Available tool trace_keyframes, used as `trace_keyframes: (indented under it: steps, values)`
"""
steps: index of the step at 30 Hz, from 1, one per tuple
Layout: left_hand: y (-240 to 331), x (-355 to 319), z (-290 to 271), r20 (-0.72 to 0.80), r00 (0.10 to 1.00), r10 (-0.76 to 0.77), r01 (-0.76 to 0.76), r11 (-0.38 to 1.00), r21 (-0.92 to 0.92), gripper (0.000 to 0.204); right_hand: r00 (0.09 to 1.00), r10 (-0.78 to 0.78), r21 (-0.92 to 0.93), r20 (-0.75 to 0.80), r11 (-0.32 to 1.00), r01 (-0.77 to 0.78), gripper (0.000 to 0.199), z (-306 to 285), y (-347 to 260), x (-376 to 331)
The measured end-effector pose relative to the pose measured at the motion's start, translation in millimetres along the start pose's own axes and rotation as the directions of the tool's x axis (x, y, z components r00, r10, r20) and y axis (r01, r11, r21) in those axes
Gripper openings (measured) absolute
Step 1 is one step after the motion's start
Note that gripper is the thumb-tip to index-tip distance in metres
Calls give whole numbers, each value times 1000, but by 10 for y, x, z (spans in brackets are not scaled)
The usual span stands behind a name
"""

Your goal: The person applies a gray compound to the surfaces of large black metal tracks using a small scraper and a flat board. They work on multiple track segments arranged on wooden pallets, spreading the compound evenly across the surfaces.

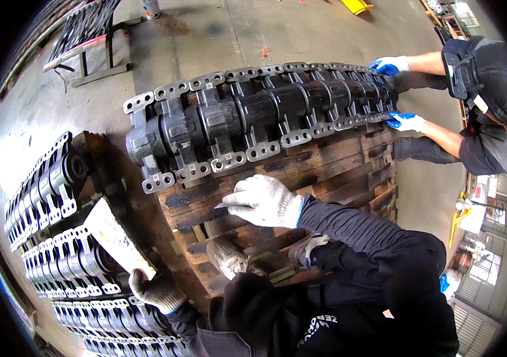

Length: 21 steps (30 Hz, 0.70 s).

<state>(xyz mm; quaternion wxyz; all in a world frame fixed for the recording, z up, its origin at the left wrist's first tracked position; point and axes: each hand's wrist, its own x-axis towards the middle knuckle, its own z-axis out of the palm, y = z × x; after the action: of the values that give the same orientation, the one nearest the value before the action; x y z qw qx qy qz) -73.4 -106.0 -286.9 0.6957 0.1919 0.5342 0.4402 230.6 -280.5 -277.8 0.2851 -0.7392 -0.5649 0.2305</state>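
My left hand [157,291], in a dark grey knit glove, is closed around the lower end of a long, flat, pale board [116,235] with a worn surface. Above the wooden pallets [194,208], my right hand [262,200] wears a light knit glove. Its fingers point left and are drawn together, with a thin grey tip at their end that I cannot make out. Just beyond it lies a long row of dark metal castings [224,116] with holed flanges along both sides. My right hand appears apart from the row.
At the row's far right end, a co-worker [485,101] in blue-and-white gloves has both hands on it. Several similar casting rows [78,262] lie at the left. A rack [87,41] of dark bars stands at the far left. My shoes [229,257] are by the pallets.
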Motion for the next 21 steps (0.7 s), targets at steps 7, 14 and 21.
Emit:
trace_keyframes:
  steps: [7, 14, 21]
  values:
    - [112, 161, -240, -5, 997, 83, -83, 996, 20, 49, 970, -117, -78, 213, 988, 137, 23, -367, 77, -252]
    - [85, 185, -326, 252, 857, 449, -476, 504, 720, 42, 889, 128, -127, 440, 989, -80, 25, -1041, 137, -660]
    - [0, 146, -279, 304, 819, 488, -461, 242, 854, 52, 871, 300, -174, 390, 952, -250, 26, -1375, 198, -982]
